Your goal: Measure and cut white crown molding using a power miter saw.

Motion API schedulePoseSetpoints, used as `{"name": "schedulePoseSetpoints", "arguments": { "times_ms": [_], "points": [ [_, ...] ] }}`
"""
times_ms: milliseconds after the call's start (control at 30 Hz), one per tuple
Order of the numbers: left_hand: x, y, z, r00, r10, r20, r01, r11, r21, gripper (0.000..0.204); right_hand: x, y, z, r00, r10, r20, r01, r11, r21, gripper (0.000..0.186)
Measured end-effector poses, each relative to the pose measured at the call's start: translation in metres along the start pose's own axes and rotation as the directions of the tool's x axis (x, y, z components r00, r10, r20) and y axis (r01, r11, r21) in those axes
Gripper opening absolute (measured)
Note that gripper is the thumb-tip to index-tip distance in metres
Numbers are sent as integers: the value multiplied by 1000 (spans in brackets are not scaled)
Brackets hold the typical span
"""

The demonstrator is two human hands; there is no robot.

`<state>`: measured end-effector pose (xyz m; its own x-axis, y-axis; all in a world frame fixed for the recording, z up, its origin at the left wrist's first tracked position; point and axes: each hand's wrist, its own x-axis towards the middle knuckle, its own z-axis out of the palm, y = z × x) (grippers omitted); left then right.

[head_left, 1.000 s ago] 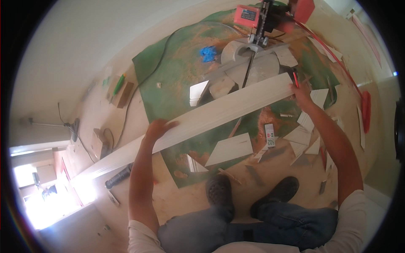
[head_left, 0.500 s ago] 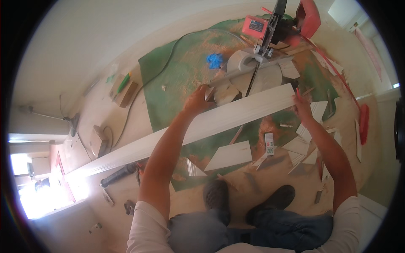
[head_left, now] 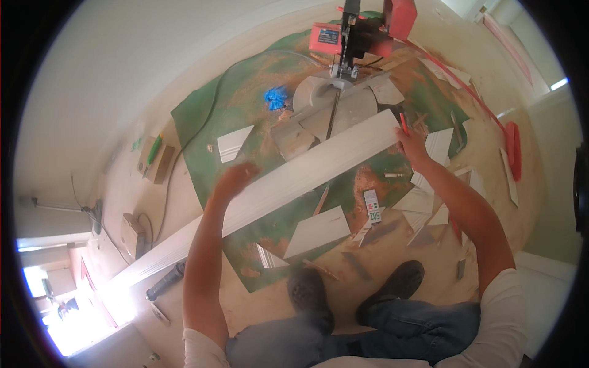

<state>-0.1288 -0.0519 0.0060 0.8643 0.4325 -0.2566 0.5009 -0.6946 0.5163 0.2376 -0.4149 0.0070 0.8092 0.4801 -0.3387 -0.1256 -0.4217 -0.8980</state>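
A long white moulding board (head_left: 294, 168) lies slantwise before me, its right end by the base of a mitre saw (head_left: 343, 104). My right hand (head_left: 412, 147) is closed at that end, with a slim red pencil-like stick (head_left: 403, 122) upright in its fingers. Close to the board's far edge is my left hand (head_left: 236, 181), its fingers too blurred to read. Just beyond it, a white grooved offcut (head_left: 235, 144) rests on the green mat (head_left: 196, 132).
White offcuts (head_left: 319, 233) and a small white box (head_left: 372, 206) lie near my feet. A blue crumpled item (head_left: 276, 98) sits left of the saw. Further left are a block with a green tool (head_left: 154, 149) and a dark cylindrical tool (head_left: 165, 282). A red brush (head_left: 513, 150) stands right.
My left hand has let go of the white offcut, which now lies on the mat, and has drawn back toward the board. The whole view has shifted; the right hand stays at the board's end.
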Motion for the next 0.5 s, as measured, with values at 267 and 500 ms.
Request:
{"name": "schedulePoseSetpoints", "arguments": {
  "times_ms": [267,500],
  "points": [
    [2,39,-15,946,-278,165,288,957,-42,56,30,-11,5,993,-105,61,109,991,-71,27],
    [-4,7,-42,935,-325,141,334,942,-43,54,58,-24,48,999,-45,-1,42,943,-331,45]
  ]
}}
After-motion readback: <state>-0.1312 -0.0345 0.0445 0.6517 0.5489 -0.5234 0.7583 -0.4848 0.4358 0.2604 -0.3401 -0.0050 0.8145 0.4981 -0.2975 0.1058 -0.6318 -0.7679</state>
